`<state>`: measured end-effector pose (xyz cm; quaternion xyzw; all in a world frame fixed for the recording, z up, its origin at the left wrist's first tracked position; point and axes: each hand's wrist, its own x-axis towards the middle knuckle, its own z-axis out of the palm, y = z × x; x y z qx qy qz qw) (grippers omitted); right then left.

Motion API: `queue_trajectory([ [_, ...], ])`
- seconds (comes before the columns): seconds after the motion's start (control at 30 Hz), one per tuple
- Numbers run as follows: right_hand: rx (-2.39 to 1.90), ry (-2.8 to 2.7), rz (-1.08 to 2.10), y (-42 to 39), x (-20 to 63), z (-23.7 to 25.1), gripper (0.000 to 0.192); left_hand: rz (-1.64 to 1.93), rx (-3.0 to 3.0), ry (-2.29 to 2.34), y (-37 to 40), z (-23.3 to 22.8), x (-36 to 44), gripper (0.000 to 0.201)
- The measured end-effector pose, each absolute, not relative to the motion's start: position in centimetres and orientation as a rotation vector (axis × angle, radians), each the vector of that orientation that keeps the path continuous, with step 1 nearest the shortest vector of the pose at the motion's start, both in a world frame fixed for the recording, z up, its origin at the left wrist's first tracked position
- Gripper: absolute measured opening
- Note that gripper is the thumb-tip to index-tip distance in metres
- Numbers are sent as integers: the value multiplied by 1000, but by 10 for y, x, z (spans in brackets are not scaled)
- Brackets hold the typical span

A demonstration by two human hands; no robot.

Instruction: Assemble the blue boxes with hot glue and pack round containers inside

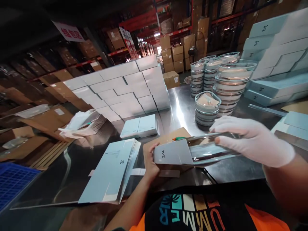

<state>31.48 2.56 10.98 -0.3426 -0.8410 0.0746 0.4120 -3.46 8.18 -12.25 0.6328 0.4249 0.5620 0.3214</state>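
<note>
My bare left hand [150, 166] grips the closed end of a small pale blue carton [172, 155], held on its side above the steel table [79, 160]. My right hand [252, 141], in a white glove, holds a round clear glass dish [209, 150] whose near half sits inside the carton's open mouth. A stack of flat, unfolded pale blue cartons [113, 170] lies just left of my left hand. A brown cardboard sheet [166, 138] lies under the carton.
Stacks of glass dishes [228, 86] stand at the back right, a short stack [207, 109] nearest. A wall of filled white boxes [125, 89] rises at the back left, two flat boxes [139, 126] in front. Blue cartons [276, 57] pile at right; a blue crate [14, 183] sits lower left.
</note>
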Motion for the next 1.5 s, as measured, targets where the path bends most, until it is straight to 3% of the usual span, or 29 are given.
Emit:
queue_trajectory([
  [0.13,-720,-2062,-117,38,281,104,20,1307,1560,1197,70,-147,-32,93],
  [0.2,-801,-1948,3,41,279,85,37,1289,1530,1325,70,-152,-37,90],
  [0.3,-927,-1894,333,43,276,38,77,1260,1593,1381,71,-151,-44,87],
  [0.37,-960,-1926,489,44,263,2,89,1282,1623,1344,69,-145,-47,93],
  [0.47,-915,-1866,612,46,232,-36,86,1474,1673,1251,64,-127,-48,101],
  [0.63,-849,-1478,915,62,181,-43,61,1680,1901,1088,66,-90,-44,64],
  [0.73,-1016,-1282,867,77,163,-36,45,1896,1730,1067,69,-83,-40,76],
  [0.8,-1070,-1267,767,83,165,-32,48,1908,1718,1108,68,-87,-42,84],
  [0.9,-1136,-1451,644,84,192,-25,46,1723,1859,1268,66,-93,-54,77],
  [1.03,-1665,-1888,439,79,249,-29,40,1855,1770,1363,67,-91,-71,69],
  [1.17,-2226,-1932,639,74,281,-46,70,1955,1674,1343,72,-82,-73,61],
  [1.23,-2280,-1842,730,72,288,-50,73,1959,1659,1324,75,-79,-69,62],
  [1.33,-2213,-1867,770,71,291,-49,56,1932,1648,1297,82,-77,-60,65],
  [1.5,-2096,-1805,751,76,295,-51,51,1894,1636,1220,97,-77,-43,76],
])
